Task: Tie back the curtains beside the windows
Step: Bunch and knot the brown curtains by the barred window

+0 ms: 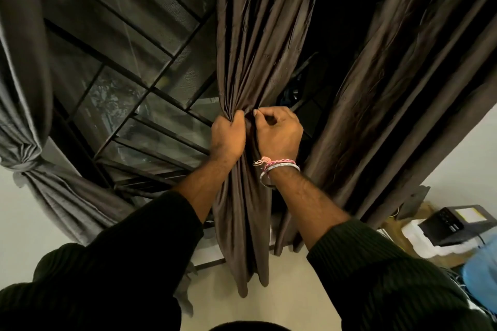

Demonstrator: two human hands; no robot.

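Dark window panes (150, 67) crossed by a metal grille fill the background, and I read the scene from the left edge across. At far left I see a grey curtain (24, 83) already gathered and knotted at its waist, with its lower part fanning out against the pale wall (18, 223). Moving inward, my left hand (228, 135) comes up out of a dark ribbed sleeve (129, 263) and its fingers are curled tight round the bunched folds of the middle brown curtain (247, 43), which hangs straight down the centre of the view, its loose tail dropping between my two forearms. Just beside it, nearly touching, my right hand (278, 133) is curled too, with thumb and fingertips pinching at the same gathered fabric; I think there may be a tie or a fold of cloth in that pinch, but the shadow there is too deep for me to be sure. On that wrist I see a pink braided thread (274, 162) and a silver bangle (279, 170). Further right another brown curtain (403, 88) hangs loose, apart from the one I hold. At the lower right corner sit a black box-like device (451, 223) on something white, and a blurred blue object (481, 277).
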